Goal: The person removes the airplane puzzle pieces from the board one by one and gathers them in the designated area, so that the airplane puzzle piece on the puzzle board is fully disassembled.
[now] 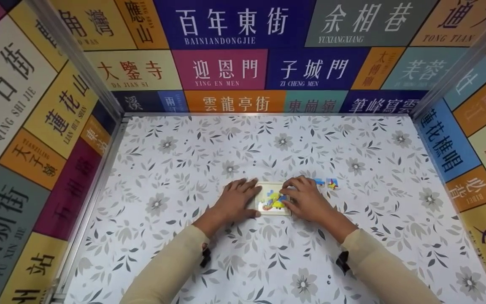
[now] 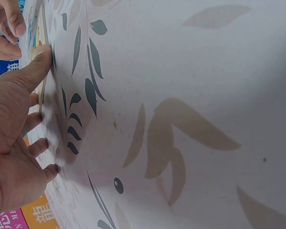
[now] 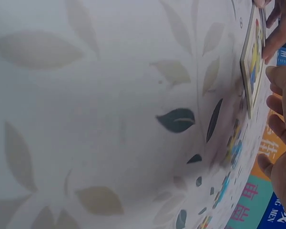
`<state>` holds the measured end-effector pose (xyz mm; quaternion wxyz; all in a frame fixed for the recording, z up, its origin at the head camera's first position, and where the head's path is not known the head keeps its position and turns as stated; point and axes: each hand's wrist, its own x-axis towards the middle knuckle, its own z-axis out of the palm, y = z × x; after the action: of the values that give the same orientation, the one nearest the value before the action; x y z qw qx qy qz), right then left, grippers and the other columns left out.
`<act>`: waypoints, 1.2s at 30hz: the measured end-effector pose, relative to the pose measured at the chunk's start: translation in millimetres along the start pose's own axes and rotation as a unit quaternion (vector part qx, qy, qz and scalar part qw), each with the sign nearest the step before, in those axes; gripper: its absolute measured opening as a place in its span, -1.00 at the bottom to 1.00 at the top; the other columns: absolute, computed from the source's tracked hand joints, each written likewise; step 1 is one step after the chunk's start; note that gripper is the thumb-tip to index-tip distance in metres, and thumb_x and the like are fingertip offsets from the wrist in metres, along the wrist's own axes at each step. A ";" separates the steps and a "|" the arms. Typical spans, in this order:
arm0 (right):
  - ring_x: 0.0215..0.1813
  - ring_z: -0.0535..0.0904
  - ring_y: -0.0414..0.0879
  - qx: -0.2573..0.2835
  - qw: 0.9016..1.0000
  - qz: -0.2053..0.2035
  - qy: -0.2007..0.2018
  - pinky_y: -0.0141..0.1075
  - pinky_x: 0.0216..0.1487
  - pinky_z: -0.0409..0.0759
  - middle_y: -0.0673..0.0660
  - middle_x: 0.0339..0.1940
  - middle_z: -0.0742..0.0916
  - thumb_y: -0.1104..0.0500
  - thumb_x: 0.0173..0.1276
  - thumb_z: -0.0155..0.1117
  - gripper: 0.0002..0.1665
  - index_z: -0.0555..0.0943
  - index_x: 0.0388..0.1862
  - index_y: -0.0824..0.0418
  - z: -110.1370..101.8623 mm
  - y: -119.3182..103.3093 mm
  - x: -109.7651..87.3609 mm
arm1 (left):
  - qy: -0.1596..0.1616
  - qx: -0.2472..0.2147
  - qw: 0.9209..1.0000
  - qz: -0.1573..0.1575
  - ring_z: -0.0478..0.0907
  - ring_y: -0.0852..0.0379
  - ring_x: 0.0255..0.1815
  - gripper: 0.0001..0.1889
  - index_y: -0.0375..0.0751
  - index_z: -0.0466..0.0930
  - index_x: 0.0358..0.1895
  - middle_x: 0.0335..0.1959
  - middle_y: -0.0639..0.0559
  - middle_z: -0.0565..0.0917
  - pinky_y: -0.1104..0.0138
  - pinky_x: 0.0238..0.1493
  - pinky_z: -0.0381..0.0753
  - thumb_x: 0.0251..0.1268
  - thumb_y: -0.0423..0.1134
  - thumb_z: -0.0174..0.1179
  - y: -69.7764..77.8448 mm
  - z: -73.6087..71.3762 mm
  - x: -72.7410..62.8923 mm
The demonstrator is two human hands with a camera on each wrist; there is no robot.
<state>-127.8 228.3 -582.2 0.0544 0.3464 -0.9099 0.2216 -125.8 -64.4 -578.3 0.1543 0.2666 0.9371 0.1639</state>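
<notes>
A small picture puzzle (image 1: 273,200) in a pale wooden frame (image 1: 272,183) lies flat between both hands, showing a yellow, blue and green picture. At its left end is my left hand (image 1: 236,202), fingers spread. In the left wrist view, the left thumb (image 2: 40,62) lies along the frame's near edge, and the other fingertips come down beside it. My right hand (image 1: 307,198) is over the right end, fingers bent loosely at the picture's edge. The right wrist view shows its thumb (image 3: 279,75) apart from the fingers, with no piece visible between them.
Loose puzzle pieces (image 1: 332,183) lie on the table just past the right hand, partly covered by it in the head view. A white tablecloth (image 1: 209,143) with grey leaves and flowers covers the table. Printed panels (image 1: 226,69) with large characters enclose its back and sides.
</notes>
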 end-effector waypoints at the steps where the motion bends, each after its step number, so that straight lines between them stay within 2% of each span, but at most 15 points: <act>1: 0.26 0.56 0.19 0.002 1.000 0.001 -0.004 0.41 0.30 0.48 0.16 0.18 0.74 0.09 0.53 0.53 -0.71 0.83 0.15 0.14 0.5 -1.7 1.6 | 0.000 0.003 1.000 -0.001 0.09 -0.22 0.85 -0.11 0.05 0.25 0.79 0.86 0.01 0.16 -0.25 0.76 0.17 0.54 0.28 0.33 0.2 0.3 0.0; 9: 0.33 0.55 0.20 0.009 0.999 0.024 -0.034 0.41 0.38 0.41 0.16 0.24 0.74 0.04 0.55 0.51 -0.59 0.79 0.28 0.14 4.9 -11.1 10.4 | -0.004 -0.013 1.000 -0.002 0.08 -0.21 0.85 -0.12 0.06 0.26 0.78 0.86 0.03 0.15 -0.26 0.77 0.15 0.55 0.27 0.32 -0.1 1.1 -0.4; 18: 0.35 0.55 0.18 0.000 0.999 0.023 -0.047 0.41 0.38 0.45 0.15 0.29 0.76 0.02 0.57 0.50 -0.54 0.76 0.35 0.13 12.9 -16.5 15.9 | -0.001 -0.011 1.000 0.002 0.10 -0.22 0.84 -0.12 0.03 0.26 0.78 0.86 0.00 0.16 -0.26 0.76 0.16 0.55 0.25 0.33 -0.9 0.1 -0.9; 29: 0.26 0.61 0.15 0.005 0.999 0.011 -0.043 0.30 0.25 0.49 0.13 0.26 0.77 0.11 0.57 0.49 -0.61 0.77 0.31 0.11 17.2 -23.1 18.9 | 0.000 0.002 1.000 0.002 0.10 -0.21 0.84 -0.12 0.06 0.25 0.79 0.86 0.02 0.16 -0.23 0.78 0.16 0.55 0.27 0.32 -1.9 2.1 1.3; 33: 0.22 0.63 0.16 0.002 0.999 0.018 -0.044 0.29 0.24 0.49 0.14 0.24 0.75 0.11 0.55 0.50 -0.61 0.76 0.30 0.10 16.8 -24.8 19.8 | 0.001 -0.014 1.000 0.008 0.08 -0.24 0.85 -0.12 0.03 0.25 0.79 0.86 -0.01 0.15 -0.25 0.78 0.13 0.55 0.24 0.33 -3.3 2.5 0.5; 36: 0.21 0.63 0.18 0.000 0.998 0.027 -0.053 0.28 0.22 0.49 0.15 0.23 0.74 0.09 0.55 0.50 -0.59 0.73 0.32 0.09 16.0 -26.0 20.5 | 0.018 -0.021 0.999 0.019 0.11 -0.23 0.83 -0.14 0.07 0.26 0.78 0.85 0.02 0.18 -0.27 0.74 0.18 0.57 0.31 0.27 -13.1 14.0 4.3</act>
<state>-125.4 191.6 -581.9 0.0004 0.3330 -0.9205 0.2042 -129.9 -69.4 -596.9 0.1396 0.2781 0.9308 0.1916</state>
